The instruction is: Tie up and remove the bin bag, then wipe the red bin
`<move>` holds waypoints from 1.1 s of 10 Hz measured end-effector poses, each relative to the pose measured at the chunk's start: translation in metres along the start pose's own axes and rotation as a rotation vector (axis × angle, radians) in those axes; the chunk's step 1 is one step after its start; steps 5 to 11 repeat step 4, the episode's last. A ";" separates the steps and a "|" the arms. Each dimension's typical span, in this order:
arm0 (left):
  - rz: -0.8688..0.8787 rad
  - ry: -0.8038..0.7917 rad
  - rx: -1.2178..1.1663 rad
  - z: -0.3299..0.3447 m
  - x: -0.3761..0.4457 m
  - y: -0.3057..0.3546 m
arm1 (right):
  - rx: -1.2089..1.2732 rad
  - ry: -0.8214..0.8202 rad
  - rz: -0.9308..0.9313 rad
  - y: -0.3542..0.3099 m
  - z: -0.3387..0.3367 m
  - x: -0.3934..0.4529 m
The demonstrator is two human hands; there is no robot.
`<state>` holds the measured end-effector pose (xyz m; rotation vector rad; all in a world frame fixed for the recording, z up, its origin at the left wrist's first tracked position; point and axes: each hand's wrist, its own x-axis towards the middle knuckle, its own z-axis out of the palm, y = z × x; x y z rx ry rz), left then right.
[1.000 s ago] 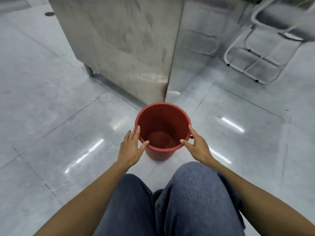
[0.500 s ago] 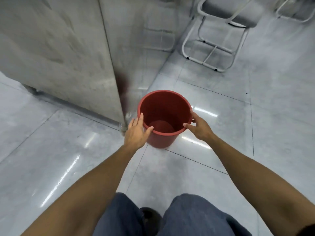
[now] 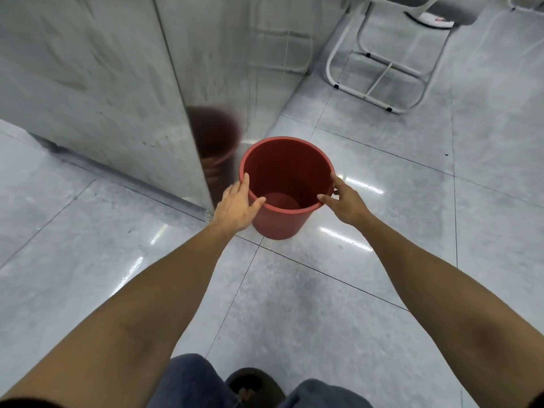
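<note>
There are no words, numbers or signs to read here. The red bin (image 3: 282, 222) is plain, with no label on it. At the upper right, the chair (image 3: 424, 20) seat has a small red mark, too blurry to read.

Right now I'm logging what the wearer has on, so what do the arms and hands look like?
Both forearms are bare with no sleeves showing. The left hand and right hand wear no gloves, and no rings or watch are visible.
</note>
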<state>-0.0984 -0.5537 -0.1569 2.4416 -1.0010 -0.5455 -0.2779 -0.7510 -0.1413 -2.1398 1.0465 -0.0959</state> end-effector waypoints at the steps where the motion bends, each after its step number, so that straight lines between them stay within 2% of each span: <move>1: -0.001 -0.004 0.018 -0.003 -0.002 0.000 | -0.097 0.043 -0.084 -0.005 -0.001 -0.001; 2: 0.019 -0.020 0.032 -0.005 -0.010 -0.005 | -0.312 0.088 -0.128 -0.011 0.002 -0.006; 3: 0.063 0.004 0.059 -0.014 -0.032 -0.014 | -0.372 0.133 -0.271 -0.031 0.008 -0.019; 4: 0.051 0.020 0.144 -0.017 -0.066 -0.038 | -0.410 0.096 -0.518 -0.060 0.026 -0.035; 11: 0.051 0.020 0.144 -0.017 -0.066 -0.038 | -0.410 0.096 -0.518 -0.060 0.026 -0.035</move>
